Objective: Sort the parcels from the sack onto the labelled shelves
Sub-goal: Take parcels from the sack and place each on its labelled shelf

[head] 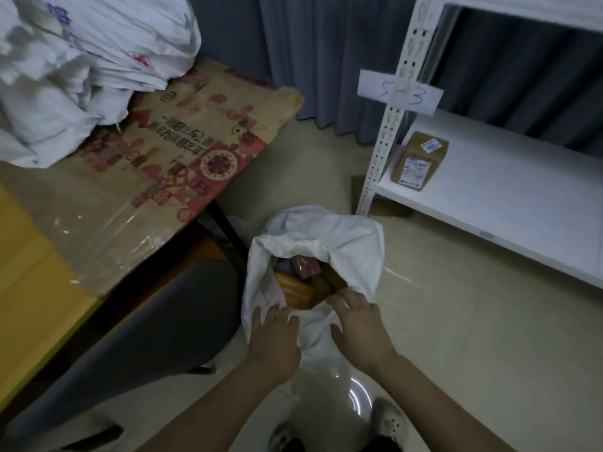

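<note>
The picture is dim and a little blurred. Of the parcels (pixel 305 282) in the sack (pixel 326 236), only a yellow, a red and a brown one show at the open mouth; white fabric hides the rest. Both hands are spread with loose fingers and hold nothing: the left hand (pixel 274 337) lies on the near rim, and the right hand (pixel 359 324) is at the mouth's edge. The sack stands on the beige floor (pixel 456 337), between a yellow desk (pixel 32 272) and a white shelf (pixel 522 203) with a label (pixel 399 93) reading 5-3. One brown box (pixel 421 161) sits on the shelf, before a grey curtain (pixel 326 60).
</note>
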